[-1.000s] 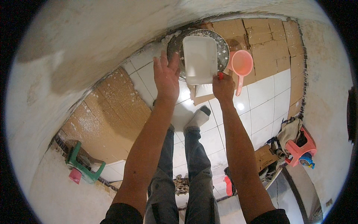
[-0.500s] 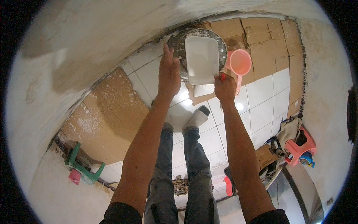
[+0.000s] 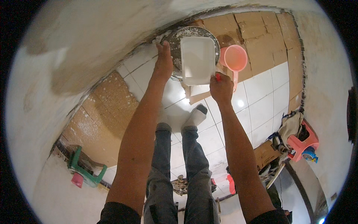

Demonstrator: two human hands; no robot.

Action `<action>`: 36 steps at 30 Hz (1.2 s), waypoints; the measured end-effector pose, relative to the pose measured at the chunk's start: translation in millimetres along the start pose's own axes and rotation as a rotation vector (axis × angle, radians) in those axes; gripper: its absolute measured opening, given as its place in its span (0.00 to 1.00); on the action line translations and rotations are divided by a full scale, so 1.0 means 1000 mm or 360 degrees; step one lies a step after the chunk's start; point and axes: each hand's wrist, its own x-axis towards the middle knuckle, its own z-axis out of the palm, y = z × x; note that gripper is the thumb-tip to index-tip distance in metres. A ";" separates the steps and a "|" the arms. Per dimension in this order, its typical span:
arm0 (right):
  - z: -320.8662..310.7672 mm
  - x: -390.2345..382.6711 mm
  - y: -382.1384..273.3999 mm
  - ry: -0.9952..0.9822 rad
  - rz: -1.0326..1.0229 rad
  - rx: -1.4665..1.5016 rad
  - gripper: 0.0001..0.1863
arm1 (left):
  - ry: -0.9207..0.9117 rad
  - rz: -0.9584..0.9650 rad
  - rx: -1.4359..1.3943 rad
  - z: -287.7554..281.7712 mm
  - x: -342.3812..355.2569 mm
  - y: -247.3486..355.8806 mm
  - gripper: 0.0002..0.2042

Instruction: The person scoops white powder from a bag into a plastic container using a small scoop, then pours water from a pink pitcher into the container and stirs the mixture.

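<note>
A white rectangular tray (image 3: pixel 198 59) with rounded corners lies over a round, dark bucket (image 3: pixel 175 48) spattered with white; whether it rests there or is held up I cannot tell. My left hand (image 3: pixel 163 64) is beside the bucket, fingers stretched out and nothing seen in them, with a gap between it and the tray. At the tray's near right corner, my right hand (image 3: pixel 222 87) is closed around a small red object (image 3: pixel 217 77), most of it hidden by the fingers. A pink long-handled dipper (image 3: pixel 235 59) sits just right of the bucket.
Cardboard sheets (image 3: pixel 266 46) cover the floor along the walls; white tiles (image 3: pixel 257 93) show between them. A green stool (image 3: pixel 84 168) stands at lower left with a pink cup (image 3: pixel 77 180). At right is a pink stool (image 3: pixel 304 142) with cloth. My legs are below.
The tray, bucket and dipper have shifted slightly left and up in the picture, as has most of the floor. My left hand has moved a little higher beside the bucket; my right hand stays at the tray's corner.
</note>
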 end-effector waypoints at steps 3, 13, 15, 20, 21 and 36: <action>-0.005 0.002 -0.006 -0.0082 0.0131 0.0122 0.11 | 0.0027 -0.0073 -0.0019 0.003 -0.005 0.013 0.43; -0.018 0.002 -0.008 -0.0137 0.0183 0.0196 0.13 | 0.0344 -0.0414 0.0755 0.036 -0.060 0.084 0.44; -0.018 0.001 -0.019 -0.0133 0.0284 0.0295 0.16 | 0.0385 -0.0320 0.0811 0.024 -0.059 0.067 0.43; -0.020 -0.009 0.015 0.0082 0.0390 0.0426 0.19 | 0.0627 -0.0079 0.0789 0.032 -0.075 0.057 0.37; -0.018 -0.011 0.029 0.0188 0.0440 0.0372 0.18 | 0.0746 0.0113 0.0840 0.029 -0.078 0.047 0.34; 0.037 0.041 0.175 -0.0232 0.0698 -0.0178 0.26 | 0.1051 -0.0173 0.0186 0.065 -0.124 -0.037 0.29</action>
